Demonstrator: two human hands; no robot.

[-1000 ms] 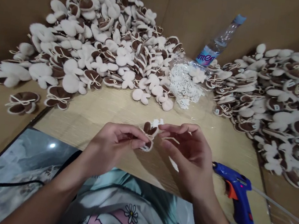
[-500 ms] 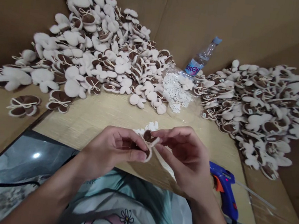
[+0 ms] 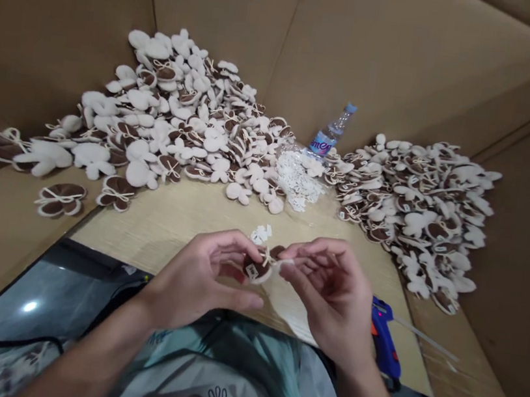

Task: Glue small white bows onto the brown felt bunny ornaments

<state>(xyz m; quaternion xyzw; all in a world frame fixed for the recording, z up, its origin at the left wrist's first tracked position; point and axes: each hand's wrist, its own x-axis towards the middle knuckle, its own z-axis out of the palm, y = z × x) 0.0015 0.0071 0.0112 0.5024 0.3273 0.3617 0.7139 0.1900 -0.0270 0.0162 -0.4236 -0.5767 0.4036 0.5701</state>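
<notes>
A small brown-and-cream, bunny-shaped fabric piece (image 3: pixel 262 276) with a cream string bow is held up over the front of the table. My right hand (image 3: pixel 330 293) pinches its ear end between thumb and fingertips. A small white label with dark print (image 3: pixel 251 271) shows on its brown face. On the other side, my left hand (image 3: pixel 212 276) has its fingers at the piece's edge, with the thumb lowered away from it. Whether the left fingers support it from behind is hidden. A few white labels (image 3: pixel 261 233) lie just beyond the hands.
Heaps of similar fabric pieces stand at the left (image 3: pixel 148 100) and right (image 3: pixel 434 209). Between them are a pile of white labels (image 3: pixel 297 180) and a water bottle (image 3: pixel 329 135). A blue glue gun (image 3: pixel 386 344) with a glue stick lies beside my right forearm.
My left thumb has come off the fabric piece and dropped lower. The piece has turned, so the label on its brown face now shows. The camera view has shifted upward.
</notes>
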